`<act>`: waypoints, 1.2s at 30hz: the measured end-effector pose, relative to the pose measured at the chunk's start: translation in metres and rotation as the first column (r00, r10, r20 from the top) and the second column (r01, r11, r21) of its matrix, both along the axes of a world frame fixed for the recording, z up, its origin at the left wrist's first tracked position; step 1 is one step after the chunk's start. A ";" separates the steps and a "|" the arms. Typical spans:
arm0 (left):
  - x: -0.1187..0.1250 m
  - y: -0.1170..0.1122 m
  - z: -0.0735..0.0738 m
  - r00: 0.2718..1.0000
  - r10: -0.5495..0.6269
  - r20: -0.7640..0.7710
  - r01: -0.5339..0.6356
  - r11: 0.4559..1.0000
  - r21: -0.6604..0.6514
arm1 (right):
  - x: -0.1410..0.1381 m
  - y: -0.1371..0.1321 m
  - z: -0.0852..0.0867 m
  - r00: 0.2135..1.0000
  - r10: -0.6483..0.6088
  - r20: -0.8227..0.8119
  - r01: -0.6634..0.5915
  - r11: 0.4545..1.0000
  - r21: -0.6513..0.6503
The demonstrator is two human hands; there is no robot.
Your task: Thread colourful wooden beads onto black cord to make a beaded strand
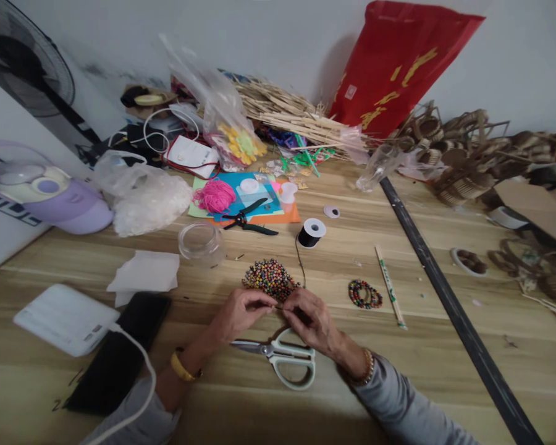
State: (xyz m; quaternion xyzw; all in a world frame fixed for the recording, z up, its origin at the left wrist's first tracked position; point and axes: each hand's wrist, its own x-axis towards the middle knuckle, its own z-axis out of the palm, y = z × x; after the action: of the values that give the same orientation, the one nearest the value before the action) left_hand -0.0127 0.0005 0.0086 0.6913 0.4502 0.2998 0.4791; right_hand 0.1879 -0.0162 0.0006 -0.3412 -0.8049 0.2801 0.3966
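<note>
My left hand (241, 316) is closed in a pinch at the near edge of a pile of multicoloured beads (269, 278), with what looks like a small bead at its fingertips. Close beside it, my right hand (309, 318) pinches the end of a thin black cord (301, 262). That cord runs back to a white-ended spool (312, 233) behind the beads. The fingertips of both hands nearly meet, and the cord's tip between them is too small to make out. Scissors with pale green handles (293, 358) lie below my hands, their blades pointing left.
Coiled beaded bracelets (365, 294) and a wrapped pair of chopsticks (390, 287) lie to the right. Behind are a clear jar (201, 244), dark pliers (248, 221) and pink yarn (215, 196). A power bank (67, 318) and black phone (120, 352) lie left; a dark strip (454, 303) crosses the right.
</note>
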 end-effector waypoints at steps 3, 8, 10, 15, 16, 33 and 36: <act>0.001 -0.001 0.000 1.000 0.001 -0.013 0.000 1.000 0.031 | 0.000 0.000 0.000 1.000 0.004 0.010 -0.004 1.000 0.005; 0.003 -0.002 0.000 0.999 0.005 -0.035 -0.002 0.996 0.089 | 0.000 -0.001 0.001 1.000 0.000 0.030 0.000 1.000 0.002; 0.003 -0.002 0.001 0.999 0.007 -0.035 -0.004 0.995 0.096 | 0.000 -0.001 0.000 1.000 0.001 0.025 -0.001 1.000 0.008; 0.003 -0.002 0.003 0.999 0.007 -0.042 -0.003 0.995 0.096 | 0.000 -0.001 -0.003 1.000 -0.001 0.028 0.001 1.000 0.010; 0.002 -0.002 0.003 0.999 0.006 -0.044 -0.002 0.995 0.101 | 0.000 -0.001 -0.003 1.000 -0.002 0.031 0.001 1.000 0.006; 0.003 -0.001 -0.002 1.000 -0.005 0.025 0.000 0.986 0.165 | 0.000 -0.001 -0.004 0.999 0.005 0.033 -0.004 1.000 -0.005; 0.003 -0.001 -0.002 0.999 -0.012 0.038 0.005 0.985 0.170 | -0.001 -0.001 -0.004 0.999 0.003 0.034 -0.002 1.000 -0.004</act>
State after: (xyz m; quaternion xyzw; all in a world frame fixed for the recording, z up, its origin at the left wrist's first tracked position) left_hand -0.0094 -0.0008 0.0066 0.7257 0.4107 0.3485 0.4281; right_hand 0.1873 -0.0174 -0.0033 -0.3458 -0.8113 0.2766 0.3818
